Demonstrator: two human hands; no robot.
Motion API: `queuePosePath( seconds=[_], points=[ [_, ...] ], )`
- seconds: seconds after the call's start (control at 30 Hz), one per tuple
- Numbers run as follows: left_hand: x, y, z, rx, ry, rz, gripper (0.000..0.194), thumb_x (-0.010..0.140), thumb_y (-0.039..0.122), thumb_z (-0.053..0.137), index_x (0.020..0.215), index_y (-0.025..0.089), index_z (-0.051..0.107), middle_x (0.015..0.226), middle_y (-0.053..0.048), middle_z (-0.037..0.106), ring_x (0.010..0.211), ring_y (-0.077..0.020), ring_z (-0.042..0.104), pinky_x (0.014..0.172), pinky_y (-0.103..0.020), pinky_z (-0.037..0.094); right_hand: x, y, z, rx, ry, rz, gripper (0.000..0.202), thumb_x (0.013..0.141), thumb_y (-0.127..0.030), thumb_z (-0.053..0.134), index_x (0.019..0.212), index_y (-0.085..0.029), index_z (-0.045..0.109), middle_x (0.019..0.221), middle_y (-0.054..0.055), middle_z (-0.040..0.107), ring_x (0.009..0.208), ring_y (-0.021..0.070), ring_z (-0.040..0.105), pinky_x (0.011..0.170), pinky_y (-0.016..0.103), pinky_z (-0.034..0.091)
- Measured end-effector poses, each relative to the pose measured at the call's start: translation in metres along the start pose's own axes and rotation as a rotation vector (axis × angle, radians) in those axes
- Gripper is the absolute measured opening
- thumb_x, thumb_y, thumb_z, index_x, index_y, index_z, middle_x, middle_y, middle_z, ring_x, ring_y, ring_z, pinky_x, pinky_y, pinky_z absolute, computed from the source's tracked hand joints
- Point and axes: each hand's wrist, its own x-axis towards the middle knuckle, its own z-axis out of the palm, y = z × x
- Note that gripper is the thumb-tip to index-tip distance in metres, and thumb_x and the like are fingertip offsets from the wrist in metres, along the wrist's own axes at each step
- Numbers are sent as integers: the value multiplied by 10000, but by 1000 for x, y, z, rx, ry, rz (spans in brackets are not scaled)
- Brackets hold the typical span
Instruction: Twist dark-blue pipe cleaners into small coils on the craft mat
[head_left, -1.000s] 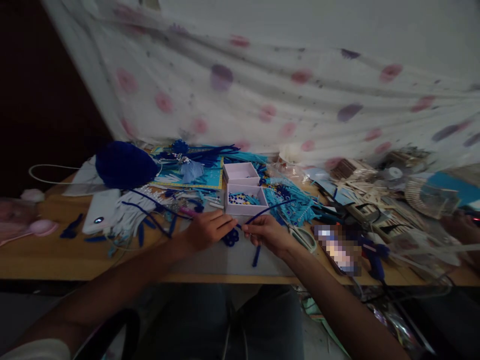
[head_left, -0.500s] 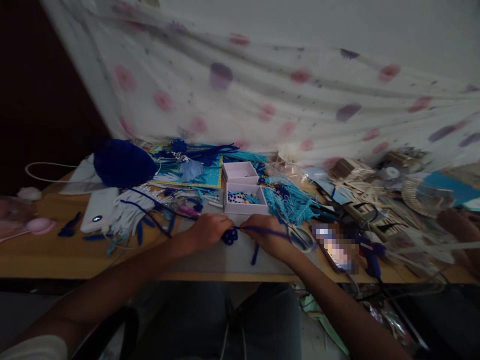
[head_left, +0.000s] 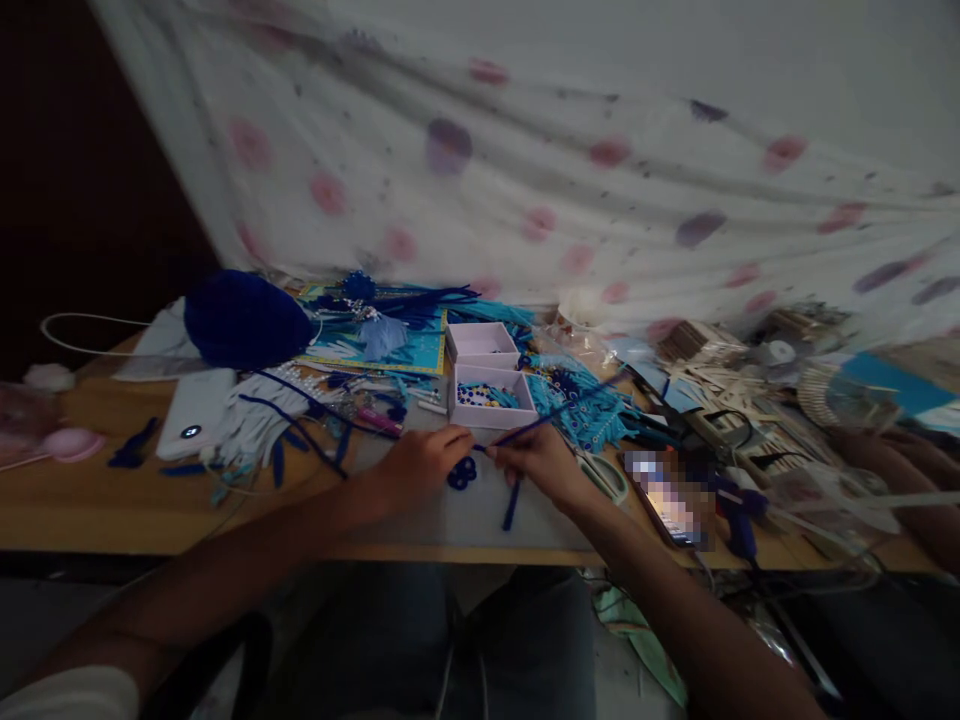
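Note:
My left hand [head_left: 427, 462] is closed in a pinch on a dark blue chenille stem [head_left: 559, 407], just in front of the white boxes. My right hand [head_left: 541, 466] pinches the same stem close by, and one end of it slants up to the right past my fingers. Below my left fingertips sits a small dark blue looped piece [head_left: 461, 473], flower-like in shape. Whether it is joined to the stem I cannot tell. A short blue strip [head_left: 511, 505] lies on the grey mat under my right hand.
A white two-part box [head_left: 493, 412] holds beads. Scissors [head_left: 611, 480], a lit phone [head_left: 667, 500] and a blue glue gun [head_left: 741, 520] lie to the right. A dark blue fuzzy bundle [head_left: 247, 322] and a white device [head_left: 196, 420] are left. Another person's arm [head_left: 911, 480] shows far right.
The free end of the stem has swung from lying along my right hand to slanting up and away. My right hand has shifted slightly; both hands stay pinched together.

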Motion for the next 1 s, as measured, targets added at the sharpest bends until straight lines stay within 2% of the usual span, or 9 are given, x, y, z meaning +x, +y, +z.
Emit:
queuePosePath(
  seconds=[0.13, 0.27, 0.43, 0.53, 0.63, 0.73, 0.8, 0.9, 1.0],
  points=[
    [-6, -1, 3, 128, 199, 207, 296, 989, 120, 432, 1169, 128, 667, 1034, -120, 738, 847, -172, 726, 725, -260, 597, 2, -6, -1, 341, -150, 230, 392, 556, -443, 908, 581, -126, 679, 522, 3, 619, 412, 80, 496, 417, 212, 322],
    [-6, -8, -4, 167, 394, 322, 220, 984, 130, 486, 1100, 136, 672, 971, -93, 752, 839, -157, 721, 717, -251, 581, -2, -11, 3, 483, -211, 271, 374, 544, -397, 930, 617, -120, 689, 566, 0, 623, 436, 62, 487, 409, 192, 320],
    [-3, -4, -4, 177, 285, 274, 196, 977, 153, 490, 1007, 151, 683, 886, -78, 740, 739, -155, 689, 628, -249, 516, 1, -2, 8, 377, -190, 180, 413, 583, -471, 902, 622, -134, 667, 557, -11, 601, 426, 71, 471, 415, 207, 323],
    [0, 3, 0, -11, 44, 87, 213, 948, 133, 489, 884, 145, 692, 793, -73, 722, 703, -173, 674, 593, -253, 470, 3, 7, 5, 16, -96, -106, 372, 749, -491, 796, 669, -143, 690, 542, -5, 594, 456, 103, 501, 453, 229, 364],
    [8, 6, 0, -468, -206, -271, 192, 907, 167, 539, 770, 145, 671, 668, -40, 686, 615, -167, 650, 570, -249, 451, -3, 11, -3, -540, -26, -634, 250, 971, -304, 577, 879, -149, 750, 757, 59, 704, 629, 141, 606, 570, 254, 435],
    [17, -3, -7, -1024, -479, -501, 176, 835, 260, 655, 699, 152, 631, 581, -1, 640, 496, -134, 592, 510, -231, 431, -15, 10, -9, -1024, -2, -1184, 242, 987, -123, 494, 1023, -133, 733, 872, 92, 728, 700, 153, 624, 590, 280, 427],
    [20, -12, -12, -1245, -650, -502, 223, 770, 332, 736, 690, 154, 629, 586, 1, 648, 470, -117, 568, 471, -213, 396, -20, 9, -9, -1147, 16, -1377, 230, 967, -92, 515, 1080, -126, 712, 906, 100, 734, 723, 159, 632, 593, 293, 433],
    [19, -19, -18, -1240, -689, -461, 208, 780, 346, 732, 753, 150, 669, 642, -16, 690, 489, -121, 592, 461, -206, 396, -22, 8, -2, -1038, 23, -1231, 250, 989, -118, 487, 1102, -156, 707, 902, 91, 735, 703, 150, 639, 591, 283, 444],
    [13, -13, -17, -831, -339, -369, 154, 890, 267, 620, 923, 156, 721, 784, -47, 743, 632, -155, 673, 569, -232, 495, -17, 4, 7, -645, 98, -724, 228, 985, -219, 525, 950, -184, 747, 797, 63, 724, 674, 154, 648, 584, 261, 449]
  ],
)
